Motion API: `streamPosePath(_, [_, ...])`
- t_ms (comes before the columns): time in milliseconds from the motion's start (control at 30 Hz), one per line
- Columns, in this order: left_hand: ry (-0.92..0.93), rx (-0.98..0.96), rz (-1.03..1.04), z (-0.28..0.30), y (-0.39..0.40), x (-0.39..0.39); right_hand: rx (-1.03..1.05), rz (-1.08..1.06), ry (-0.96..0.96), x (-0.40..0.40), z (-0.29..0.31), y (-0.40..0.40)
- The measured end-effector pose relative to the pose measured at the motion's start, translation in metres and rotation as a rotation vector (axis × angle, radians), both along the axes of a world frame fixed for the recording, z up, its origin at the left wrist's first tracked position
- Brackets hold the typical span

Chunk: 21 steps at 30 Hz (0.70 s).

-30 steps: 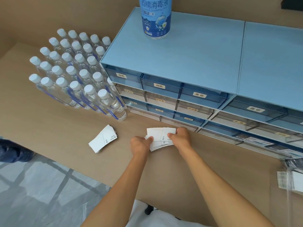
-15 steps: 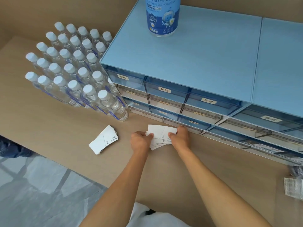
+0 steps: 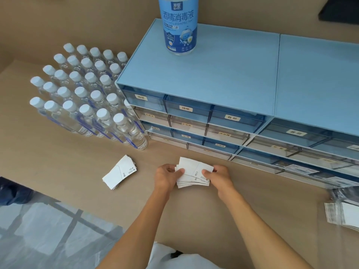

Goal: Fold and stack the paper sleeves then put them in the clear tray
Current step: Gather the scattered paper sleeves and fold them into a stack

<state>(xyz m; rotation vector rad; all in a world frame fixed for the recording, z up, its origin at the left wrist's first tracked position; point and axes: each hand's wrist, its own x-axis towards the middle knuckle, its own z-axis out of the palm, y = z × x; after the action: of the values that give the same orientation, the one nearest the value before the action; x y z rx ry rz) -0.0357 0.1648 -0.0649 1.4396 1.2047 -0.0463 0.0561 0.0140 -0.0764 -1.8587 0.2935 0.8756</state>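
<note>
both hands are on the fanned stack of white paper sleeves (image 3: 194,174), low over the tan desk (image 3: 58,158) just in front of the blue drawer cabinet (image 3: 204,74). the left hand (image 3: 167,176) pinches the stack's left edge, thumb on top; the right hand (image 3: 218,176) is closed on the right edge, thumb pressing the top sleeve. compared with a second ago the grip points are much the same, but the sleeves now look more spread, several lower edges peeking out below the top one, so my read is the person is squaring or counting the bundle rather than folding a fresh one.

the second pile of white sleeves (image 3: 120,172) lies untouched on the desk to the left, well apart from the hands, same angle as before. the block of clear water bottles with white caps (image 3: 81,98) has not shifted either, nor the tall blue-and-white disinfectant bottle (image 3: 178,26) on top of the cabinet.

the biggest difference from the earlier frames is really the head camera: it has tipped, so more of the cabinet top shows. at the far right edge sits something clear with paper inside (image 3: 343,214); it may be the clear tray, i cannot tell. judging by this, stacking is under way and nothing from this bundle has gone into a tray yet.
</note>
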Motion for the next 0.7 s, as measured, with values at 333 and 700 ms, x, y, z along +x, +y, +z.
streamPosePath(333, [-0.138,-0.061,-0.322,0.012,-0.056,-0.011,0.081,-0.093,-0.162,-0.042,0.016,-0.094])
streamPosePath(700, [-0.243,0.116,-0.605,0.008,-0.121,-0.026,0.033,-0.19,-0.396,-0.089,0.015,-0.168])
